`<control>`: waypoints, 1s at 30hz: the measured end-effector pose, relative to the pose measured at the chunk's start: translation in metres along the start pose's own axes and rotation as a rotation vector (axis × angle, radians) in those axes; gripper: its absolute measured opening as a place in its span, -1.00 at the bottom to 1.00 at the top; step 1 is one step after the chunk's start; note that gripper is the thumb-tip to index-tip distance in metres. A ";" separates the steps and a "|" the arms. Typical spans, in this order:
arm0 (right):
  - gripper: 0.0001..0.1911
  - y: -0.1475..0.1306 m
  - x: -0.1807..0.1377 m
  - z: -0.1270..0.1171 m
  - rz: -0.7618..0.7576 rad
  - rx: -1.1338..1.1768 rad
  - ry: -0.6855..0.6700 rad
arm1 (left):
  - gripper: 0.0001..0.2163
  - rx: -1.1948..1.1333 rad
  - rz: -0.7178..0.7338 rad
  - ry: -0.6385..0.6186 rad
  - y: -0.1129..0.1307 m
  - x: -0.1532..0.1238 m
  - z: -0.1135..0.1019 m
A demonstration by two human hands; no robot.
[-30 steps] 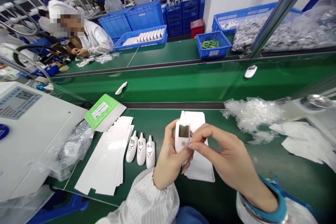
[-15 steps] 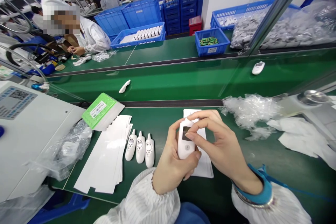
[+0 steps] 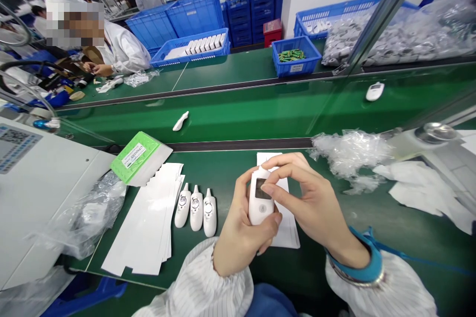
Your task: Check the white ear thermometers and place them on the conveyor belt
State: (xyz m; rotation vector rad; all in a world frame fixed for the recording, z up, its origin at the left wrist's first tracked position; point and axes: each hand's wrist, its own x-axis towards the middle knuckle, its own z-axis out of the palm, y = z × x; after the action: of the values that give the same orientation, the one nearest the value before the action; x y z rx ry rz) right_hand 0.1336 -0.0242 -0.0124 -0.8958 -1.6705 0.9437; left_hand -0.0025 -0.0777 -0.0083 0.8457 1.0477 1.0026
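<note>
Fingers of the left hand [image 3: 243, 240] wrap around one white handheld device [image 3: 260, 212], just below the centre of the frame, its single dark screen [image 3: 259, 192] facing the camera. Thumb and forefinger of the right hand [image 3: 314, 200] come close together over that screen; whether they pinch anything thin, I cannot tell. One teal band [image 3: 359, 268] circles the right wrist. Beneath the hands lies one stack of white sheets [image 3: 287, 232], overlapped too closely to count.

Left of centre, three white probes [image 3: 196, 212] lie side by side, narrow tips toward the top. Beside them spreads one fanned pile of paper [image 3: 139, 230], with one green-topped pack [image 3: 137, 156] at its upper end. Two pieces rest on the green strip: one slim white part [image 3: 180, 122] left of centre, one white unit [image 3: 375, 91] at the right. One small blue bin [image 3: 296, 69], upper right of centre, holds many green pieces; one co-worker [image 3: 128, 52] is nearest at upper left.
</note>
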 end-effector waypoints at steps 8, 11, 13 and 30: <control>-0.87 0.002 0.001 0.000 -0.005 0.015 0.006 | -0.41 0.031 0.005 -0.005 0.002 0.000 0.000; -0.87 0.001 0.001 0.000 -0.002 0.014 0.007 | -0.42 0.030 0.005 -0.004 0.002 0.000 0.001; -0.87 0.001 0.001 0.000 0.000 0.013 0.009 | -0.42 0.026 0.005 -0.006 0.002 0.000 0.001; -0.87 0.000 0.000 0.000 0.005 0.003 0.021 | -0.41 0.019 -0.011 -0.014 0.002 0.000 0.000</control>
State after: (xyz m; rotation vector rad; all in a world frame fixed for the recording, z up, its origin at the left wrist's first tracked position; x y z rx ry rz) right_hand 0.1330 -0.0242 -0.0120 -0.9050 -1.6498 0.9371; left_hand -0.0028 -0.0772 -0.0059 0.8609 1.0501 0.9777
